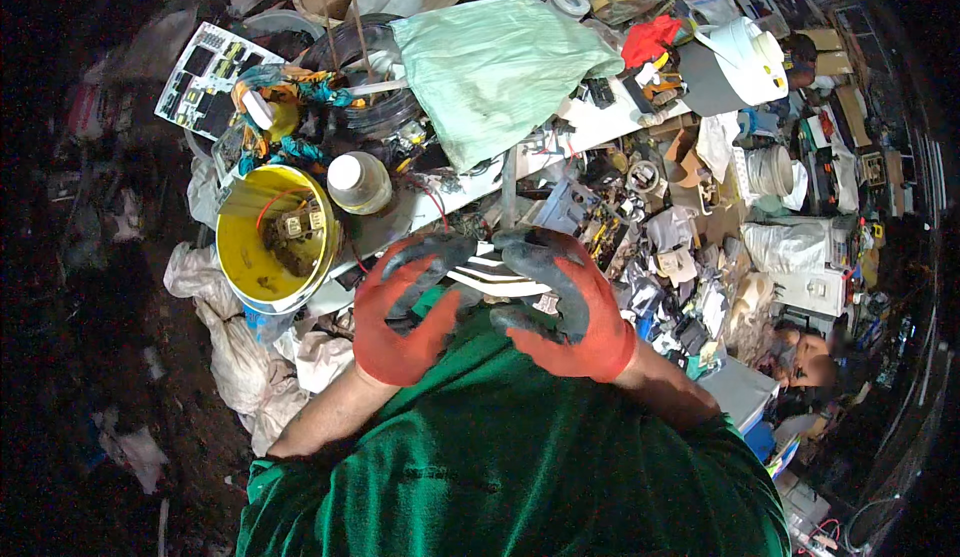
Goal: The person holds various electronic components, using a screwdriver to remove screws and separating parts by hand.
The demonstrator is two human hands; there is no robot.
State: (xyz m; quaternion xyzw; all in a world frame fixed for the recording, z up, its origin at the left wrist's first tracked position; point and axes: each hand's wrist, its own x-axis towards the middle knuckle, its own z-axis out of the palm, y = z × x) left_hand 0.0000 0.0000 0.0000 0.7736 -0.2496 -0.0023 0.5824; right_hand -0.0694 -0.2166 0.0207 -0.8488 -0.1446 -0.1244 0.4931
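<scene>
Beside the white bottle [359, 183], the yellow bucket [238, 239] contains brownish debris [283, 253] and a pale part [300, 222]. Before the green shirt [500, 437], left hand [406, 312] and right hand [578, 307], both gloved, grip together one white slatted piece [497, 278].

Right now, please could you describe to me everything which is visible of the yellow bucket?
The yellow bucket is round, open-topped and looks plastic. Its mouth faces the camera, showing a yellow inner wall with dirt low down. Inside are a pale blocky piece, a thin red wire and dark debris. It is at the person's left, beside a white bottle; whether they touch, and what supports it, I cannot tell. The left hand is clear of it.
</scene>
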